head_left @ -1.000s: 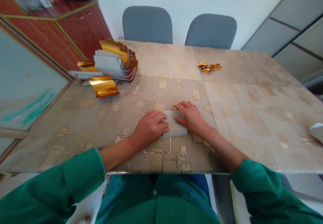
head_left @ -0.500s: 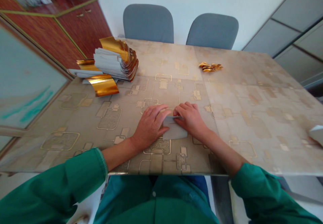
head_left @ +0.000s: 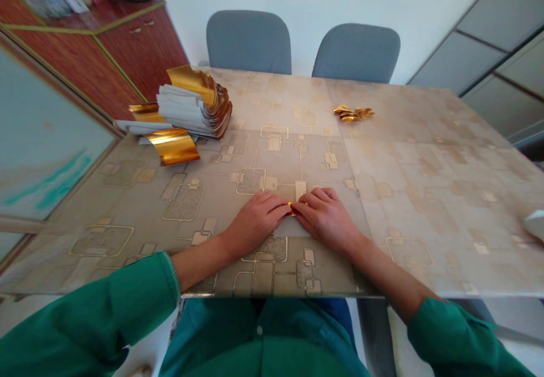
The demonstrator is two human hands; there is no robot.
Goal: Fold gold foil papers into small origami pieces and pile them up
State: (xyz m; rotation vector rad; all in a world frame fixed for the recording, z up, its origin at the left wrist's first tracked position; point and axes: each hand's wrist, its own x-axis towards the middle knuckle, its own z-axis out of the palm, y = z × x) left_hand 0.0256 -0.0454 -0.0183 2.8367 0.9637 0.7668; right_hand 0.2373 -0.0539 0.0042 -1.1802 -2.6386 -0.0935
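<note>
A small sheet of gold foil paper (head_left: pixel 290 207) lies on the table in front of me, mostly covered by my fingers. Only a narrow gold strip of it shows clearly between my hands. My left hand (head_left: pixel 260 221) presses on its left side, fingers together and pointing right. From the other side, my right hand (head_left: pixel 325 218) has its fingers curled over the paper, the fingertips close to those of the left. How the paper lies beneath the palms is hidden.
A thick stack of gold-and-white foil sheets (head_left: pixel 182 110) stands at the back left, with a loose curled gold sheet (head_left: pixel 175 145) before it. Several folded gold pieces (head_left: pixel 353 113) lie at the back right. Two grey chairs (head_left: pixel 249 42) stand beyond the patterned table (head_left: pixel 408 173).
Both hands have moved slightly toward me and flattened down onto the paper. Its pale side showed broadly before; now a gold strip shows between the fingers.
</note>
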